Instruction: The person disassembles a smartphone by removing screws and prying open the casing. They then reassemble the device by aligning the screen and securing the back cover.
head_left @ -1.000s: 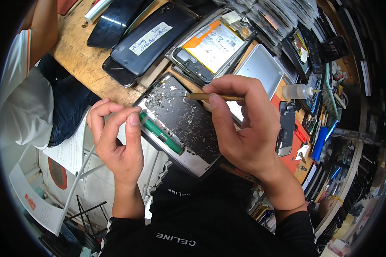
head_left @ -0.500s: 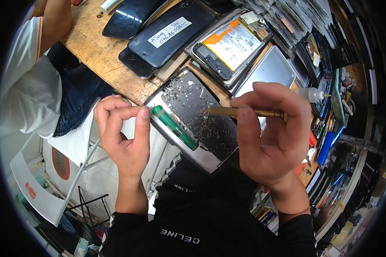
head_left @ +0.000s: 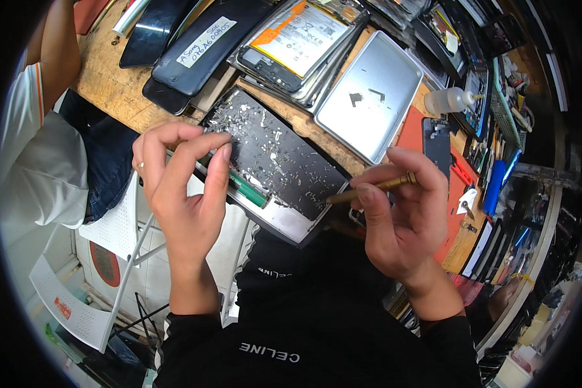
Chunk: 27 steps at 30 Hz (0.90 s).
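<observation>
Black tray (head_left: 294, 132), shallow and oblong, at the near edge of the wooden desk (head_left: 113, 100), directly ahead of the body. Runs lengthwise on a slant from far left to near right, with the nearest corner out over the dark clothing (head_left: 304, 278). Just beyond, toward the right, a silver tray (head_left: 372, 126), slanted the other way. Farther off, a dark phone back (head_left: 223, 55) with a white label, and beside it an opened phone (head_left: 301, 39) on top of a stack.

Between the two hands, the black tray; closer to the left hand (head_left: 184, 184), poised over the far-left end. Just off the near-right end, the right hand (head_left: 404, 226). Left thumb and forefinger nearly together at the tips, other fingers loosely bent; cannot tell about anything small between them. Right thumb and forefinger pinched on a brass-coloured tool (head_left: 392, 184), slim and pen-like, pointed down-left toward the near-right rim; contact there unclear.

Along the left long side of the black tray, a green cylinder (head_left: 249, 193), parallel to that edge and partly hidden behind the left fingers. Smallest of all, tiny parts (head_left: 234, 118) scattered across the dark surface, thickest toward the far-left end.
</observation>
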### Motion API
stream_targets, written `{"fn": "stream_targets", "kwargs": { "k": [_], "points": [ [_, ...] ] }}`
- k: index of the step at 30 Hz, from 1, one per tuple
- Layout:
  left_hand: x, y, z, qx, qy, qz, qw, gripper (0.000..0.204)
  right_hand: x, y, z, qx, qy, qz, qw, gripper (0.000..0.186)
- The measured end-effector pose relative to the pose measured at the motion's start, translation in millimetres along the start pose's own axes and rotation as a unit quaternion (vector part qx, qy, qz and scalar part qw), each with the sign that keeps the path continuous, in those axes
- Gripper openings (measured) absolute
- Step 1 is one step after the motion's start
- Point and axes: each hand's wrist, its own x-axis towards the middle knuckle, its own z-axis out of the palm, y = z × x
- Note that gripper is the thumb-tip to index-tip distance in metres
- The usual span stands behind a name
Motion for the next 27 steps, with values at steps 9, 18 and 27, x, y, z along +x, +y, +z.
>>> {"fn": "stream_targets", "kwargs": {
  "k": [9, 18, 27],
  "points": [
    [9.0, 10.9, -5.7, 0.009, -0.028, 0.053, 0.998, 0.015, -2.0, 10.5, 22.9, 0.075, 0.073, -0.035, 0.994, 0.032],
    [3.4, 15.5, -10.1, -0.010, -0.108, 0.007, 0.994, 0.014, -1.0, 17.5, 31.4, 0.037, 0.058, -0.068, 0.995, 0.034],
    [8.8, 10.3, -3.3, 0.015, -0.054, 0.000, 0.998, 0.011, 3.6, 18.4, 28.5, 0.028, 0.064, -0.083, 0.994, 0.032]
  ]
}}
